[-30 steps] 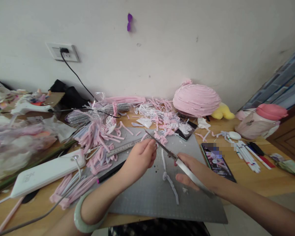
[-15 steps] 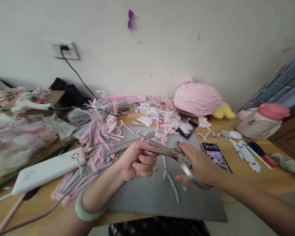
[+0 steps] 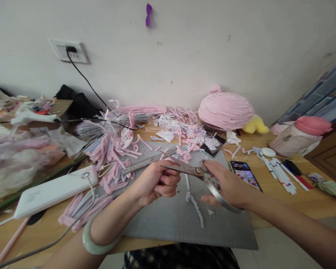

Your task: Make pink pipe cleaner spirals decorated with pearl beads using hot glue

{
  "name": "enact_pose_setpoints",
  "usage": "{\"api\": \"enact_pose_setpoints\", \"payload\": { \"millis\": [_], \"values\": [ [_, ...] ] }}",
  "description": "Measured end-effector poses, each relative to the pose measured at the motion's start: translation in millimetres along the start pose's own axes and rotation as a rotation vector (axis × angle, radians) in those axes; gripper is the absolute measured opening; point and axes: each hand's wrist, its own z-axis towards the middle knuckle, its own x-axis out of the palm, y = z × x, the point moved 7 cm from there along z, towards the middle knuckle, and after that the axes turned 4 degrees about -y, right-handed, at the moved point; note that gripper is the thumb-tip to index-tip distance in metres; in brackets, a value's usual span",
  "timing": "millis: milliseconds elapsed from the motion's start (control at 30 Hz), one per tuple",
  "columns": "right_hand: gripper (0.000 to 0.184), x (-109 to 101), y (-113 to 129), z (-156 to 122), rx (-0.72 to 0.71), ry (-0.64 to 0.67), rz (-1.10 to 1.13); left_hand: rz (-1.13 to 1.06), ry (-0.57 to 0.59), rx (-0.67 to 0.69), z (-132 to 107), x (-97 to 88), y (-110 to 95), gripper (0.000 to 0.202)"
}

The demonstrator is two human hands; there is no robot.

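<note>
The scissors [image 3: 190, 171] are up over the mat [image 3: 162, 224], near the middle of the tabletop [image 3: 271, 204] and toward its near edge. The right hand [image 3: 226, 185] grasps them by the handles, blades slightly parted and pointing across at the left hand [image 3: 158, 185]. That one is clenched, its thumb and forefinger right at the blades; whether something small is pinched there, I cannot tell.

The main risk looks like a nicked fingertip: a slip of the handles or a blind squeeze would do it. A lavender strip [image 3: 196, 210], knotted partway, lies below the blades and could be snagged if they dipped.

The mat's near right corner seems to jut past the tabletop's near edge, so a bump there might shift the ruler [image 3: 141, 165] and pink bits [image 3: 184, 155] on it. The phone [image 3: 245, 173], toward the tabletop's right side, appears just beside the right forearm; a wide elbow swing could knock it.
</note>
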Motion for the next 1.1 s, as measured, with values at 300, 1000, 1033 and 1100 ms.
{"api": "enact_pose_setpoints", "payload": {
  "millis": [300,1000,1033,1100],
  "values": [
    [0.061,7.4,-2.5,-3.5,0.062,0.037,0.033,0.24,-0.25,0.345,-1.0,-2.4,-11.9,0.026],
    [0.038,22.8,-25.6,3.9,0.231,-0.004,0.147,0.796,-0.625,0.724,-3.3,-29.8,-30.2,0.036],
    [0.038,20.4,-34.7,5.9,0.261,-0.042,0.098,0.746,-0.61,0.72,-1.9,-31.6,-30.3,0.035],
    [0.033,20.2,-53.4,8.2,0.341,-0.066,0.021,0.64,-0.564,0.704,1.2,-33.6,-29.5,0.033]
  ]
}}
